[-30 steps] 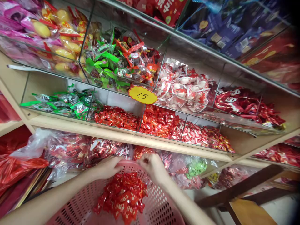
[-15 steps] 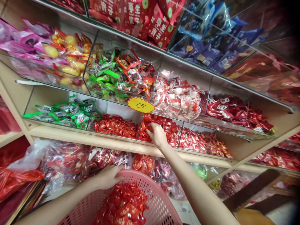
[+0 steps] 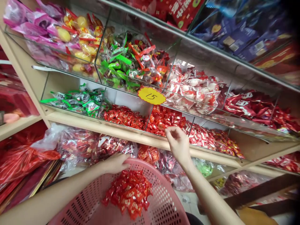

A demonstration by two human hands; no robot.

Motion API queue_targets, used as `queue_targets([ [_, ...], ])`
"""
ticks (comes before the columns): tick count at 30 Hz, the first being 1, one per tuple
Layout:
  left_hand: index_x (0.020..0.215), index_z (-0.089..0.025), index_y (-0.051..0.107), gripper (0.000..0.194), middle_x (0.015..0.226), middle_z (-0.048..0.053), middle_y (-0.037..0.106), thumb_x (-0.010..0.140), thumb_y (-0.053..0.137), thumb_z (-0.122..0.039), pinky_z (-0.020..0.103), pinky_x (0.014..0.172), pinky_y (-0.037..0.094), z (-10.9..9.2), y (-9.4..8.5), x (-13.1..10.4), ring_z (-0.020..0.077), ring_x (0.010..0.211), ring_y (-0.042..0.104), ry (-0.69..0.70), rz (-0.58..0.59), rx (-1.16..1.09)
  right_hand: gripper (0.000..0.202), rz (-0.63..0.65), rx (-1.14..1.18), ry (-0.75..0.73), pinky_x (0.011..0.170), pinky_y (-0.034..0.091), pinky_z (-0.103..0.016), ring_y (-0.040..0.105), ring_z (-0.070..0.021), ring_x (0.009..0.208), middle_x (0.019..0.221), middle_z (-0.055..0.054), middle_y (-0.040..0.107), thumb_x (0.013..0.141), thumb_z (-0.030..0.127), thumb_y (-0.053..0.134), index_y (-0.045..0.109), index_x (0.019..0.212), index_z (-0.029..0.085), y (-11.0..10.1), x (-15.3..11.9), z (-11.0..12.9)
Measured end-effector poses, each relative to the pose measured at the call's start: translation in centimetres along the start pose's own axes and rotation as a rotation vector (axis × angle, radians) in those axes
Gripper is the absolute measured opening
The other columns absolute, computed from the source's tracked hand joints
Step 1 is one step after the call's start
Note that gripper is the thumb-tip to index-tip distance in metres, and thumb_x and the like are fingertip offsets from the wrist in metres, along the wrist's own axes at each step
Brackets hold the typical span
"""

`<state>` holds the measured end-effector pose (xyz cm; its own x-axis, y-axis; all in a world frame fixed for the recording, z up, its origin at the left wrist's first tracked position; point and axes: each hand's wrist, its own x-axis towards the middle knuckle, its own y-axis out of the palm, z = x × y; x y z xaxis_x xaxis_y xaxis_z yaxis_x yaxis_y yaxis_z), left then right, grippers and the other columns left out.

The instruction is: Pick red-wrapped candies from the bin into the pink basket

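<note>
My left hand (image 3: 118, 163) is closed over the far-left rim of a pink perforated plastic basket (image 3: 167, 182). Inside the basket lies a heap of red-wrapped candies (image 3: 131, 193). My right hand (image 3: 178, 143) is in front of the shelf edge, its thumb and fingers curled together in a pinch. Whatever it may hold is hidden. Just behind those fingertips, red-wrapped candies (image 3: 161, 120) fill a clear compartment of the lower shelf.
Neighbouring compartments hold green-wrapped sweets (image 3: 81, 101), more small red candies (image 3: 124, 117) and red-and-white ones (image 3: 201, 136). A yellow tag (image 3: 152, 95) reading 15 hangs above. Bagged goods (image 3: 75, 145) sit under the wooden shelf board (image 3: 110, 132); a dark wooden bar (image 3: 260, 189) stands at lower right.
My right hand has pulled back out of the red candy compartment to the front of the shelf edge. My left hand stays on the basket rim; the view has shifted, showing more of the basket.
</note>
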<state>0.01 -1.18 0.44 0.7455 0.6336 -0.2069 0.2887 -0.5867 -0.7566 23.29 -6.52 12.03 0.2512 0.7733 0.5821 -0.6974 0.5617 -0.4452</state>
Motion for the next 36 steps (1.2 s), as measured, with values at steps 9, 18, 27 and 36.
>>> queue_targets([
  [9,0.103,-0.021,0.057,0.028,0.093,0.003,0.065,0.081,0.045,-0.033,0.025,0.072,0.043,0.0,0.2,0.0,0.0183,0.083,0.059,0.081,-0.037,0.027,0.009,0.603,0.1,0.311,0.05,0.034,-0.02,0.042,-0.0091,0.051,0.056,0.004,0.048,0.069,0.013,0.045,0.05,0.062,0.018,3.2,-11.7,-3.0],
  [18,0.098,-0.02,0.058,0.026,0.088,0.003,0.065,0.081,0.044,-0.034,0.024,0.068,0.042,0.0,0.0,-0.2,0.0175,0.079,0.058,0.077,-0.042,0.029,0.009,0.653,0.24,0.437,0.049,0.033,-0.02,0.042,-0.0089,0.05,0.055,0.005,0.047,0.069,0.015,0.045,0.05,0.062,0.018,4.6,-14.0,-4.7],
  [27,0.102,-0.02,0.057,0.029,0.094,0.005,0.065,0.081,0.045,-0.035,0.026,0.073,0.042,0.5,0.3,-0.1,0.0195,0.084,0.058,0.053,-0.051,0.056,0.014,0.579,-0.085,0.392,0.048,0.032,-0.021,0.044,-0.0106,0.049,0.052,0.002,0.051,0.068,0.013,0.042,0.049,0.056,0.018,5.3,-15.6,-5.2],
  [36,0.107,-0.02,0.057,0.033,0.101,0.006,0.064,0.079,0.046,-0.035,0.03,0.082,0.041,0.2,0.0,-0.3,0.0225,0.093,0.058,0.027,-0.051,0.022,0.04,0.504,-0.28,0.31,0.043,0.024,-0.022,0.034,-0.0086,0.04,0.041,0.004,0.041,0.08,0.034,0.049,0.042,0.043,0.018,4.1,-11.8,-4.1],
])
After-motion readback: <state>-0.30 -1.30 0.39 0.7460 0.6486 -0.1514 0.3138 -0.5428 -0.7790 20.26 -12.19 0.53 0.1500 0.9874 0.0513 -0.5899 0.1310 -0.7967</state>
